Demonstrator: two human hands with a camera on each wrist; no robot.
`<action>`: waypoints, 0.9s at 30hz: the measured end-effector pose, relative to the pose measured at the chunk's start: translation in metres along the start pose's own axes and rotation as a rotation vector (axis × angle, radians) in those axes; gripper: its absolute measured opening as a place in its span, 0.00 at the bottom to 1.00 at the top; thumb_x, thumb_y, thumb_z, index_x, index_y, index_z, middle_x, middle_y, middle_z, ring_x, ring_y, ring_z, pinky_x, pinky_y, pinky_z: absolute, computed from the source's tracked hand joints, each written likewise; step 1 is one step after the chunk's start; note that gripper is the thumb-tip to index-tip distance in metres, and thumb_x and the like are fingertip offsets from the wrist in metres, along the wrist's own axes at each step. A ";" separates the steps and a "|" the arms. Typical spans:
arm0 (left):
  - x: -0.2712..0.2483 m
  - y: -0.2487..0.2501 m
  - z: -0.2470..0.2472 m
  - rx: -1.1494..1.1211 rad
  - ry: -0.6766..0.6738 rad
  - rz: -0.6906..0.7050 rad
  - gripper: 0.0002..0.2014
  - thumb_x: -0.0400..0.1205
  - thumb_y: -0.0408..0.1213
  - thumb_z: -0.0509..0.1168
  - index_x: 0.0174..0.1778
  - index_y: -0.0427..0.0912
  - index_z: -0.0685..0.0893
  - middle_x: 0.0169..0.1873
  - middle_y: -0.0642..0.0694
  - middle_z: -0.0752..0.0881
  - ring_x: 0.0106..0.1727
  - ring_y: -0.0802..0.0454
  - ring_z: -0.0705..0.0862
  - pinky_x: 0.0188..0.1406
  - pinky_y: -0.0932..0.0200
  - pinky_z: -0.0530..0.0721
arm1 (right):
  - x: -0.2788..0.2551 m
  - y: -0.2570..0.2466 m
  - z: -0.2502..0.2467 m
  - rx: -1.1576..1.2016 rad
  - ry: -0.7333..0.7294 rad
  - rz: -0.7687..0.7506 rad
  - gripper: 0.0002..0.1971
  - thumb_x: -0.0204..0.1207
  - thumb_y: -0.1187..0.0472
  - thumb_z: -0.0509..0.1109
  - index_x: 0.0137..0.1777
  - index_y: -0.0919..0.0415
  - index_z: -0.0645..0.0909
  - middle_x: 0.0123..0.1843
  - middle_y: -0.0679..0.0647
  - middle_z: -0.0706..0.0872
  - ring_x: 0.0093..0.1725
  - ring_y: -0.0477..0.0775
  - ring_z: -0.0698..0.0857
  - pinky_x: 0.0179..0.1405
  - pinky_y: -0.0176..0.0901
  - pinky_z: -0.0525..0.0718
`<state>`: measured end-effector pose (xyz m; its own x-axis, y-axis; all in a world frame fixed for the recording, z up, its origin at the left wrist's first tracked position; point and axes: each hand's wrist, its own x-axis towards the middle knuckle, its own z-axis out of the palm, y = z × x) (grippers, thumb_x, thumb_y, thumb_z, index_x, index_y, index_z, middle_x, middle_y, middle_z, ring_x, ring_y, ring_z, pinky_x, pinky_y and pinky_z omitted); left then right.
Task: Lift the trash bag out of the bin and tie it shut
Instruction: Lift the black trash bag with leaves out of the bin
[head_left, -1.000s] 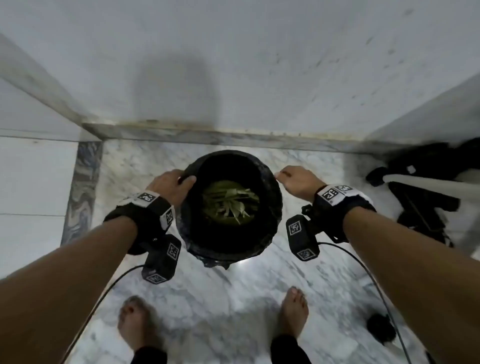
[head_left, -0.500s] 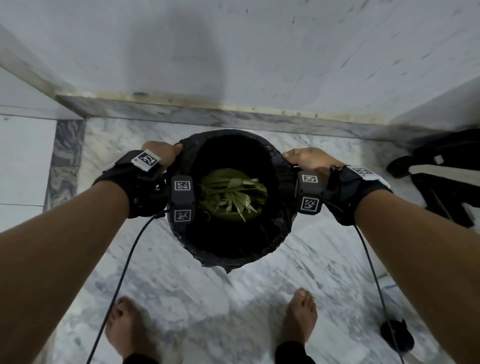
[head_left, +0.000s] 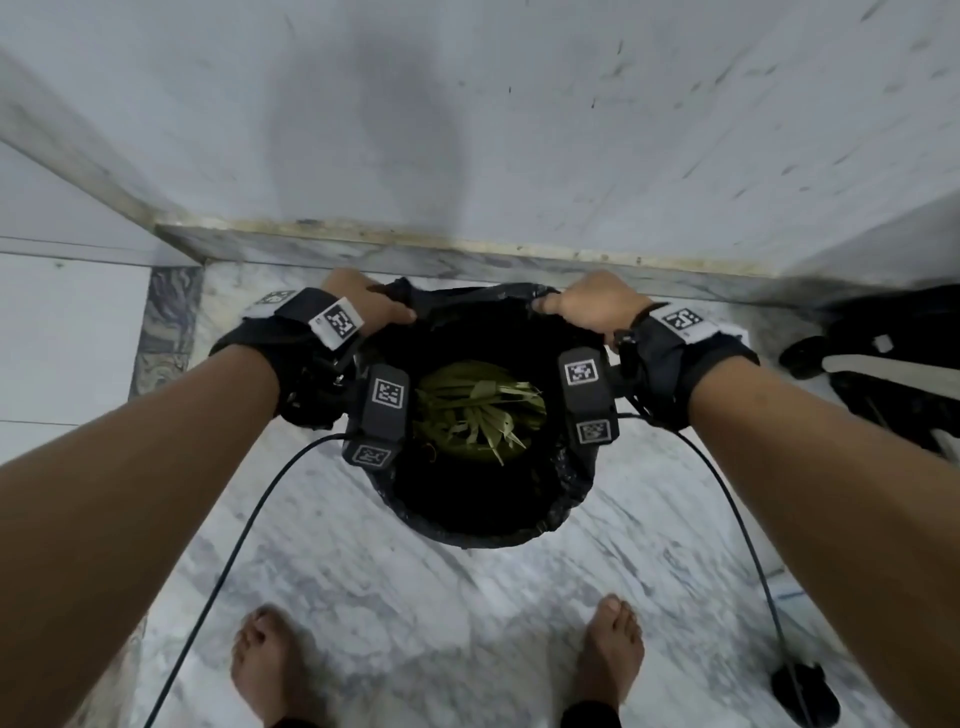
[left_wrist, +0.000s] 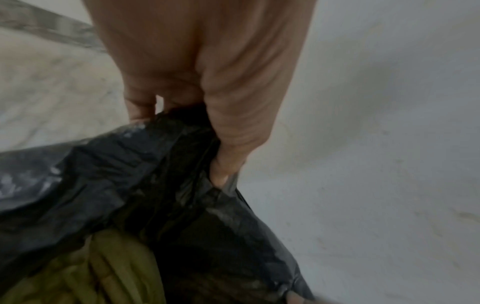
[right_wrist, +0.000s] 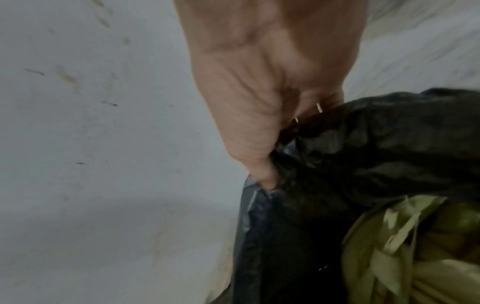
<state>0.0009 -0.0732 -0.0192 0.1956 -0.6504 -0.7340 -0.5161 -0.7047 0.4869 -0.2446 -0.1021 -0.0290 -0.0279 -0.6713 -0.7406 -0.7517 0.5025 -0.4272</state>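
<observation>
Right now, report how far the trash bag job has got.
Done: both hands have a grip on the black trash bag at its far edge, the left hand and the right hand each bunching plastic in curled fingers. In hand: gathering the rim; the mouth gapes, green leaves showing inside. Left: lifting the bag clear, which I cannot confirm has begun, closing the mouth, and knotting it.

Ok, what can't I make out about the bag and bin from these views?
- Bin: head view, covered by the black trash bag.
- Fingertips of left hand and right hand: wrist views, buried in bag folds.
- What lies beneath the green leaves: hidden.
- Bag's underside: out of sight.
</observation>
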 end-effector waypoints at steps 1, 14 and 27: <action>0.000 0.002 0.002 0.017 0.032 0.070 0.15 0.70 0.38 0.75 0.50 0.36 0.85 0.41 0.41 0.84 0.44 0.45 0.83 0.44 0.55 0.80 | 0.001 -0.006 0.001 0.006 -0.001 -0.053 0.13 0.73 0.58 0.72 0.32 0.61 0.74 0.38 0.59 0.80 0.38 0.56 0.80 0.31 0.42 0.74; -0.051 -0.057 -0.002 0.029 0.484 0.131 0.23 0.71 0.46 0.70 0.60 0.45 0.75 0.51 0.37 0.85 0.47 0.39 0.83 0.48 0.45 0.84 | -0.055 0.064 0.012 0.142 0.345 -0.151 0.12 0.67 0.58 0.77 0.45 0.55 0.76 0.41 0.53 0.81 0.41 0.55 0.80 0.38 0.43 0.74; -0.125 -0.140 0.088 -0.730 -0.030 -0.403 0.05 0.78 0.30 0.66 0.49 0.36 0.82 0.44 0.38 0.87 0.42 0.45 0.86 0.46 0.50 0.86 | -0.122 0.143 0.098 0.997 -0.184 0.466 0.03 0.74 0.67 0.73 0.41 0.62 0.81 0.48 0.60 0.87 0.53 0.63 0.86 0.56 0.60 0.85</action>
<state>-0.0243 0.1320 -0.0374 0.2218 -0.3087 -0.9249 0.2611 -0.8951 0.3614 -0.2839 0.1052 -0.0500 -0.0094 -0.2540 -0.9672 0.1745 0.9519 -0.2517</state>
